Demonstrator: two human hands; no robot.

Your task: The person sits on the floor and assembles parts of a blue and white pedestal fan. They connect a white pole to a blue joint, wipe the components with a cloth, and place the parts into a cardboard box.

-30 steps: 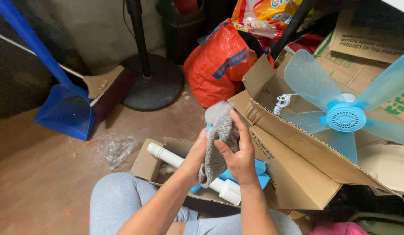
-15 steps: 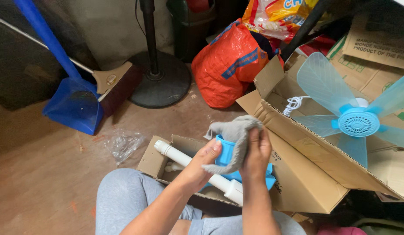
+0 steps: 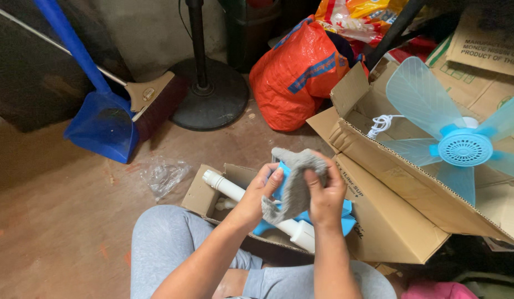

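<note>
Both hands held a grey cloth (image 3: 294,185) just above a small open box (image 3: 204,194); the left hand (image 3: 257,194) pinched its lower end, and the right hand (image 3: 323,194) gripped its top, fingers curled tight around it. The cloth looked soft and light and floppy, so it would bend any way; it was best held by a bunched-up edge. Under the cloth lay a white tube (image 3: 229,189) and a blue plastic part (image 3: 345,213), perhaps pieces of a fan, though most of it was hidden. Right of the small box sat a big cardboard box (image 3: 401,221) with pale blue fan blades (image 3: 461,147) on it; behind the small box stood an orange bag (image 3: 296,72), a black round stand base (image 3: 210,99) and a blue dustpan (image 3: 102,124); the brown floor (image 3: 58,221) looked dusty, with clear plastic wrap (image 3: 163,174) on it.
</note>
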